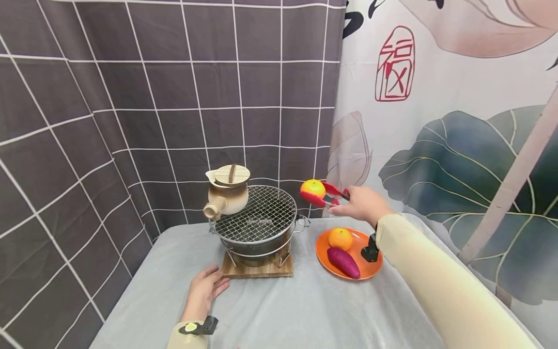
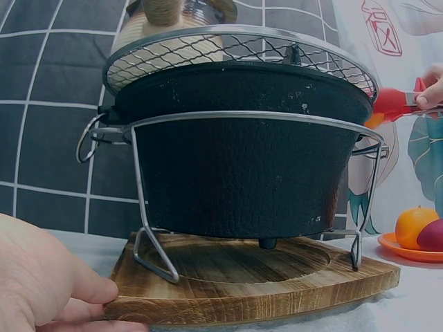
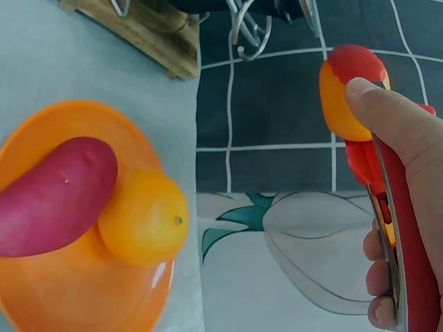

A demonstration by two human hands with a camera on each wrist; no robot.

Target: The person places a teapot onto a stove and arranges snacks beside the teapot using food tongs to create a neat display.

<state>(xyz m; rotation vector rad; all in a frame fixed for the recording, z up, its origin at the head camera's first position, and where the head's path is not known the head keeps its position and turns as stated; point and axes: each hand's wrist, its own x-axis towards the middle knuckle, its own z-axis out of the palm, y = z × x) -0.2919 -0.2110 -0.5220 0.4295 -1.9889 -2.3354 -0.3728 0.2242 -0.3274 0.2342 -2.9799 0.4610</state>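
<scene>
My right hand [image 1: 362,203] grips red-tipped tongs [image 3: 408,256], and their tips hold an orange [image 1: 313,188] in the air, right of the round grill. Below that hand, an orange plate [image 1: 371,271] bears another orange [image 1: 340,238] and a purple sweet potato [image 1: 343,262]. My left hand [image 1: 205,288] holds the near left corner of the wooden board [image 1: 257,271], thumb and fingers at its edge. On this board stands the black grill [image 2: 242,166] in a wire stand, topped by a mesh rack [image 1: 266,213]. A beige lidded teapot [image 1: 228,194] sits on the left of the rack.
A pale grey cloth [image 1: 270,315] covers the table. Behind it hangs a dark curtain [image 1: 174,87] with white grid lines, and at the right a white curtain [image 1: 444,87] with lotus leaves. A wire ring handle [image 1: 302,222] juts from the stand's right side.
</scene>
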